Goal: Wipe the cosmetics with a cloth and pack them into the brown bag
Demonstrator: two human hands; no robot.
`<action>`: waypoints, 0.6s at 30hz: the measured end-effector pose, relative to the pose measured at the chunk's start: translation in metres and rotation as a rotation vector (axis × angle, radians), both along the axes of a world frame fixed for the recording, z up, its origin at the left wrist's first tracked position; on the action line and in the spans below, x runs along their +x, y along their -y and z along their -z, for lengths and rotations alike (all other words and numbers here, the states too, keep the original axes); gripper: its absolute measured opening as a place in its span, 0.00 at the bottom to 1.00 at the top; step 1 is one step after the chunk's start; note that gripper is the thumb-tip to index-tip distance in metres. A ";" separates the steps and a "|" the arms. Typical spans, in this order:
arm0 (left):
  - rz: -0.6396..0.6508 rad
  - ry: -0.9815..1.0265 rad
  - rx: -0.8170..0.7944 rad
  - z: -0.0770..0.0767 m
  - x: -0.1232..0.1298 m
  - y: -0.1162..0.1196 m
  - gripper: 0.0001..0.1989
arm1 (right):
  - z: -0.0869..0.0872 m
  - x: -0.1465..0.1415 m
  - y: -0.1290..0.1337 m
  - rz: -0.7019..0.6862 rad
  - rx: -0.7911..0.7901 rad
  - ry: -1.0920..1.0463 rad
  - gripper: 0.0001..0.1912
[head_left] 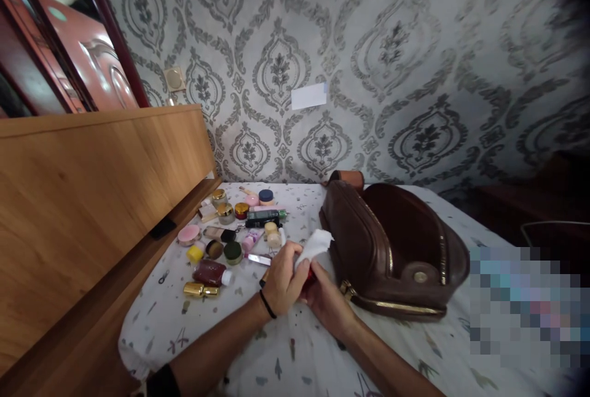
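Close together in front of the bag are both my hands. My left hand (282,277), with a black band at the wrist, is closed on a white tissue (317,243) that sticks up past the fingertips. My right hand (328,302) wraps round a small glossy red item (310,278), mostly hidden by the fingers; its kind cannot be made out. The tissue lies against this red item. Just right of my hands stands a brown leather toiletry bag (357,243), unzipped with its top gaping. Left of them lies a bottle of dark red liquid (209,273) with a white cap.
Several cosmetics spread over the patterned sheet (258,348) on the left, among them a gold bottle (200,290), a dark green-lidded jar (233,252), a yellow jar (195,254) and a pink compact (188,235). A wooden board (106,200) borders the left side; a patterned wall (276,126) rises behind.
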State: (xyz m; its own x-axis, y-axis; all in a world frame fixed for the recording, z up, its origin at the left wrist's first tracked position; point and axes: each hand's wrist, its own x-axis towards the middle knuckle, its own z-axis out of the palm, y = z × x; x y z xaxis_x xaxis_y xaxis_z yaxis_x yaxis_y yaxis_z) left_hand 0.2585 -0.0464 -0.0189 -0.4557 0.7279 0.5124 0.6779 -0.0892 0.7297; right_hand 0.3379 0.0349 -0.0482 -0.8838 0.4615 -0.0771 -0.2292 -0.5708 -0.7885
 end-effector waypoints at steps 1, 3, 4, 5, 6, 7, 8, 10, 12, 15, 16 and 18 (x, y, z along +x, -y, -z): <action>-0.003 0.049 0.014 0.000 -0.001 0.002 0.06 | -0.001 0.000 0.001 0.003 0.000 0.004 0.24; 0.010 0.134 0.043 -0.003 -0.002 0.005 0.09 | -0.001 0.000 0.003 0.001 0.004 0.015 0.24; 0.027 0.167 0.050 -0.005 -0.002 0.006 0.09 | 0.000 0.000 0.004 -0.002 0.000 0.023 0.24; 0.046 0.199 0.051 -0.007 -0.001 0.007 0.09 | 0.001 0.000 0.004 -0.006 -0.005 0.033 0.25; 0.064 0.238 0.049 -0.009 -0.001 0.007 0.09 | 0.002 0.000 0.004 -0.010 -0.010 0.045 0.26; 0.078 0.285 0.048 -0.011 -0.002 0.006 0.09 | 0.003 0.000 0.003 -0.011 -0.011 0.058 0.28; 0.087 0.337 0.051 -0.011 -0.003 0.005 0.08 | 0.004 0.000 0.003 -0.007 -0.006 0.067 0.29; 0.086 0.467 0.081 -0.009 -0.006 0.001 0.06 | 0.003 0.001 0.002 0.000 0.016 0.068 0.29; 0.075 0.588 0.126 -0.003 -0.012 -0.002 0.04 | -0.001 0.003 0.002 -0.011 0.038 0.058 0.27; 0.076 0.665 0.159 0.006 -0.020 -0.006 0.03 | -0.008 0.007 0.003 -0.044 0.048 0.055 0.25; 0.073 0.661 0.157 0.007 -0.021 -0.006 0.03 | -0.009 0.007 0.004 -0.047 0.045 0.055 0.24; 0.072 0.659 0.138 0.008 -0.021 -0.006 0.03 | -0.011 0.007 0.003 -0.057 0.027 0.051 0.22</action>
State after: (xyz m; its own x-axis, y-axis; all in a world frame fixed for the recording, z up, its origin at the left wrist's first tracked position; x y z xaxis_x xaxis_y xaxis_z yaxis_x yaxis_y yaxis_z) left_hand 0.2374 -0.0404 -0.0270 -0.6573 0.7164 0.2341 0.0837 -0.2393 0.9673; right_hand 0.3451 0.0315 -0.0370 -0.9039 0.4131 -0.1112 -0.1559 -0.5602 -0.8136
